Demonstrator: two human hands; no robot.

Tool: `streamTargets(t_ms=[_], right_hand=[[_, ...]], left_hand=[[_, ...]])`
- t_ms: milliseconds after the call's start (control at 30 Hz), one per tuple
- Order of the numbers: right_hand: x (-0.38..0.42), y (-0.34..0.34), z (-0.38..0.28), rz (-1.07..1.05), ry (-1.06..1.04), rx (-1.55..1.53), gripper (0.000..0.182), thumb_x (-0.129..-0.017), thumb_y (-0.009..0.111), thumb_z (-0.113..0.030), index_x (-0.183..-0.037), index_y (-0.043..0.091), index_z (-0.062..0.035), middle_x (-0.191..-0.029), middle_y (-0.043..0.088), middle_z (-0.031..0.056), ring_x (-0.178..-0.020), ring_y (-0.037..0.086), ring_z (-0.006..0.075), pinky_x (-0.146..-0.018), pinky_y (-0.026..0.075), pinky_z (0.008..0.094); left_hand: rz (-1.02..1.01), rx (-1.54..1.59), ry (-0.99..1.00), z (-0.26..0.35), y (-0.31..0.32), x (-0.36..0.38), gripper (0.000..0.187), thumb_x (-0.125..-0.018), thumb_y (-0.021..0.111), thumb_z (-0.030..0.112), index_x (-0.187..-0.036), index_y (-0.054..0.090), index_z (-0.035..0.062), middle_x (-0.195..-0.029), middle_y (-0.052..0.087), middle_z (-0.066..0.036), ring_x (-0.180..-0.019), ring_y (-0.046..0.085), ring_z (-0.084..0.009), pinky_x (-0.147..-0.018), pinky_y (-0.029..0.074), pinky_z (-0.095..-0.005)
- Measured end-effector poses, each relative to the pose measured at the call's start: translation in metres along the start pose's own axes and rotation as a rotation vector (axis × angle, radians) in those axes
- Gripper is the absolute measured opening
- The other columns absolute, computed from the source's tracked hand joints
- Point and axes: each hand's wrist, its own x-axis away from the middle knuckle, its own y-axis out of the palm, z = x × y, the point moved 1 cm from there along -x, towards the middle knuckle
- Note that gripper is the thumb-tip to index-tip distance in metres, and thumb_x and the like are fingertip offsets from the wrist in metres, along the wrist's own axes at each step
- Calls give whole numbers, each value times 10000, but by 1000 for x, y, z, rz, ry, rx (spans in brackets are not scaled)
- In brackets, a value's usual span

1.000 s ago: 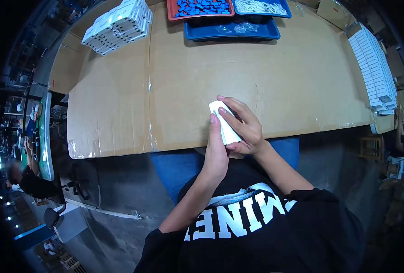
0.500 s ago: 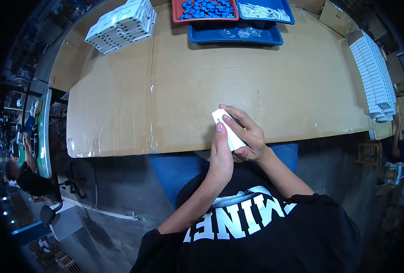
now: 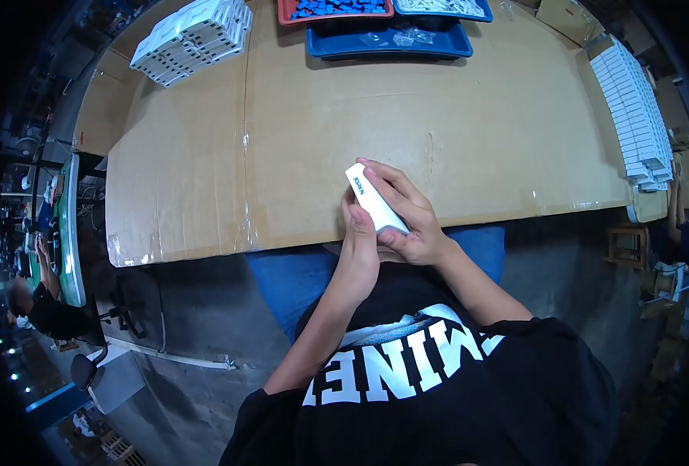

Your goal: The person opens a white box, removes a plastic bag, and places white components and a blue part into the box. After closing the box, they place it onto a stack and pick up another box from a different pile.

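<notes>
A slim white plastic piece with dark lettering near its upper end is held tilted between both hands, just above the table's near edge. My left hand is closed on its left side, the thumb against the lower part. From the right, my right hand grips it, with fingers along the far edge and the thumb at the lower end. The left fingers are partly hidden behind the piece.
The cardboard-covered table spans the front. At its far side are a red tray of blue parts, a blue tray of white parts and another blue tray holding clear plastic. White stacks stand left and right.
Both hands have moved slightly up and left in view with the white piece. The left thumb has slid lower, exposing more of the lettering. The view has also shifted a little.
</notes>
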Motion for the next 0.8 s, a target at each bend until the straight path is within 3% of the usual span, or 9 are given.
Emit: streamTargets(t_ms=[67,100,133,267,333,367,467,600,800], right_hand=[[0,2,-6,44,112,-124,797,-1014,559,-590,-1534,483,10,-1573,421,262,-1414,475,415,-1183,350,510],[1,2,-5,46,111,-122,797,-1014,559,-590,-1534,483,10,-1573,421,262,-1414,475,415,-1183,350,510],[2,3,-2,51,138,-161,794,-1033,501,-603,-1542,471,5,-1583,414,251,-1431,455,413,-1217,259,540],[-3,4,-12,68,223,-117,793,-1071,351,-623,-1575,424,-15,-1600,402,232,-1488,392,396,-1262,20,592],[-3,4,-10,76,155,-57,768,-1075,362,-605,-1566,434,-19,-1586,425,225,-1483,406,383,-1263,44,595],[-3,5,-10,85,94,1,743,-1078,373,-587,-1557,445,-23,-1573,449,218,-1478,420,369,-1264,69,597],[-5,3,-10,-28,164,-102,702,-1079,391,-571,-1518,482,-31,-1527,512,194,-1452,457,359,-1261,109,601],[-1,14,-9,79,119,-150,682,-1070,424,-571,-1475,513,-30,-1460,575,168,-1417,496,354,-1253,151,611],[2,11,-4,-13,83,7,982,-939,514,-737,-1550,404,24,-1488,469,244,-1396,470,414,-1239,175,633]], left_hand=[[23,-107,82,-10,-6,-3,865,-1068,234,698,-1587,256,6,-1463,477,-143,-1339,522,-246,-1117,437,-386],[-15,-273,232,-11,-7,-4,848,-1084,277,651,-1594,224,-25,-1487,428,-180,-1412,439,-279,-1154,383,-402],[-54,-438,383,-12,-7,-5,838,-1099,320,603,-1600,192,-56,-1510,380,-217,-1485,357,-313,-1191,328,-417],[-20,-441,331,-20,-15,-14,796,-1109,400,533,-1619,186,-40,-1491,431,-215,-1454,414,-304,-1164,363,-390],[112,-197,295,-13,-10,-14,755,-1113,404,523,-1604,245,-28,-1443,505,-203,-1367,509,-282,-1109,419,-368],[144,-299,333,-9,-7,-11,729,-1115,387,535,-1580,304,-20,-1396,560,-194,-1290,570,-258,-1056,461,-357],[46,-224,189,-12,-11,-7,722,-1119,342,553,-1554,347,-24,-1374,567,-189,-1285,570,-256,-1051,466,-362],[108,-143,162,-4,0,-6,754,-1108,304,607,-1452,461,-45,-1299,600,-171,-1216,599,-229,-1006,488,-341],[101,0,-41,15,0,-7,704,-1104,319,615,-1451,463,20,-1257,607,-109,-1171,616,-189,-985,497,-337]])
